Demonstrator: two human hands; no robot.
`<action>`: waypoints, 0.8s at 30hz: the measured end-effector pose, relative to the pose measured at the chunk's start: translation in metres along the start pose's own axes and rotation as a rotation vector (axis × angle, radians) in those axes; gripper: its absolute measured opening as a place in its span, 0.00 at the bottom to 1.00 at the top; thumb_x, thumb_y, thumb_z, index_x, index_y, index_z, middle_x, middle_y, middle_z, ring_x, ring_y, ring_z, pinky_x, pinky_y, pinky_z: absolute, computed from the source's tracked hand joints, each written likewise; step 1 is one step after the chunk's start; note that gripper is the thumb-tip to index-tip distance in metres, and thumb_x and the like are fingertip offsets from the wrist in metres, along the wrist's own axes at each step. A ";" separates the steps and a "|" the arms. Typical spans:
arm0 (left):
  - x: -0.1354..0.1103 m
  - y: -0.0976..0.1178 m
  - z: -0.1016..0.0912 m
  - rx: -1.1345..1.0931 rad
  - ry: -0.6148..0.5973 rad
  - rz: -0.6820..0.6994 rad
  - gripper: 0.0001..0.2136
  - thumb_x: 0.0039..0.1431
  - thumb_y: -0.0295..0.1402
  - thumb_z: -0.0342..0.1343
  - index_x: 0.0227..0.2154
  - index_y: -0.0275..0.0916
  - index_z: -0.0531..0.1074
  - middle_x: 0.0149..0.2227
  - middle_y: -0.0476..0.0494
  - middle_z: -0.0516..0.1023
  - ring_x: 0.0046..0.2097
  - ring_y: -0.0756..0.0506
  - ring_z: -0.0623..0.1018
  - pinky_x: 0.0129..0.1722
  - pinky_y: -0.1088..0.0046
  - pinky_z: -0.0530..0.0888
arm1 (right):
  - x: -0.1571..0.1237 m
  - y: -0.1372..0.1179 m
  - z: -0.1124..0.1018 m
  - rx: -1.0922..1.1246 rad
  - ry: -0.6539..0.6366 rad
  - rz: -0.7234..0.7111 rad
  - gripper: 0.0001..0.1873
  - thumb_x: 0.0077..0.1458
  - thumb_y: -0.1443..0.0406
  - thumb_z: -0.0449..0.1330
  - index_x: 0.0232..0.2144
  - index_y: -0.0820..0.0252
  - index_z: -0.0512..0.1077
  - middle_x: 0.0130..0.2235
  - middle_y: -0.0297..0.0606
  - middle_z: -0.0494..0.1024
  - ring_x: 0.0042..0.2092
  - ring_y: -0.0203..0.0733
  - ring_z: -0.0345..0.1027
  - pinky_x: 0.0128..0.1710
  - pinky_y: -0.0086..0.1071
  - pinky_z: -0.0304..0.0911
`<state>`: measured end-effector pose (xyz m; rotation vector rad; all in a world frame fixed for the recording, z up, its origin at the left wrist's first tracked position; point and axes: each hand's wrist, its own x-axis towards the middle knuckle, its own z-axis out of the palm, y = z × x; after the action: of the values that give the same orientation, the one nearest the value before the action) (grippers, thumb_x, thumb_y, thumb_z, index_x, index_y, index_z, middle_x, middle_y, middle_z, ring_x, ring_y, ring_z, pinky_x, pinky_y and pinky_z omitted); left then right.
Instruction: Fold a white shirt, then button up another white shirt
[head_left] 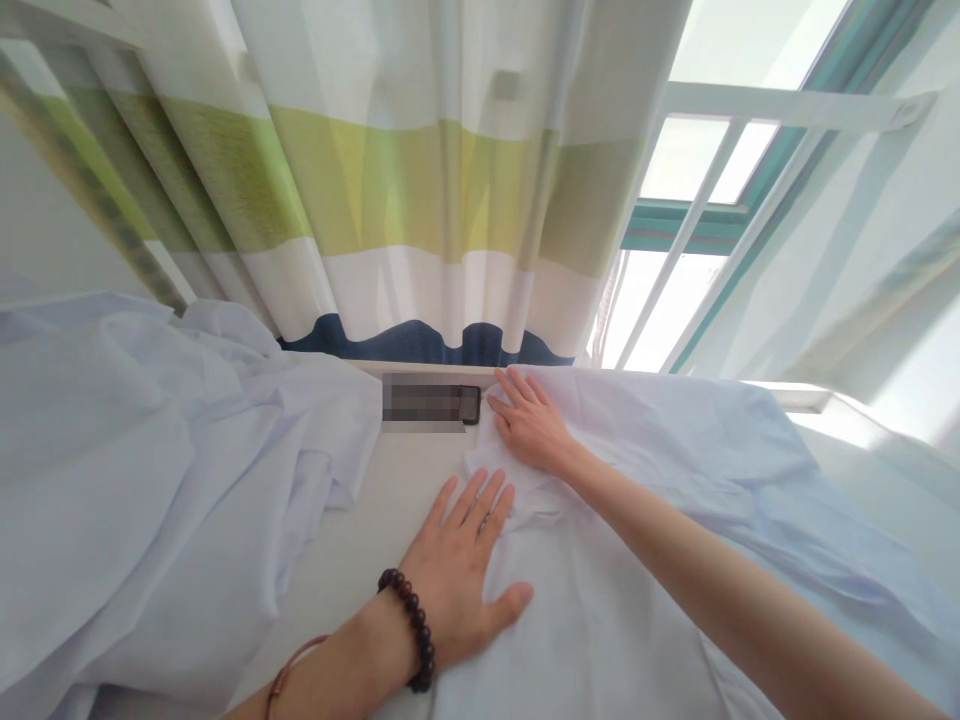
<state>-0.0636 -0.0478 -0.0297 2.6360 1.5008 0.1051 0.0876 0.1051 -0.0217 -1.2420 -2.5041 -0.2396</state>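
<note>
My left hand (461, 570) lies flat with its fingers spread, pressing on the near edge of a pale white sheet (675, 520) that covers the right part of the light surface (375, 510). A dark bead bracelet circles that wrist. My right hand (529, 425) reaches farther forward and rests flat, fingers stretched out, on the sheet's far corner. A dark phone (469, 405), partly blurred out, lies just left of my right fingertips.
More white fabric (150, 480) is bunched in folds on the left. A striped curtain (405, 200) of white, green and navy hangs behind the surface. A window with a teal and white frame (697, 220) is at the right.
</note>
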 end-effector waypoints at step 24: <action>0.000 0.000 0.002 0.000 0.027 0.023 0.38 0.61 0.56 0.36 0.66 0.33 0.47 0.68 0.35 0.42 0.68 0.35 0.42 0.65 0.47 0.42 | 0.009 -0.017 -0.002 -0.126 -0.027 0.041 0.22 0.61 0.68 0.48 0.54 0.72 0.68 0.66 0.51 0.53 0.67 0.55 0.40 0.64 0.49 0.38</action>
<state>-0.0631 -0.0482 -0.0315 2.6625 1.4791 0.1440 0.0696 0.1007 -0.0171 -1.3517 -2.5176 -0.3778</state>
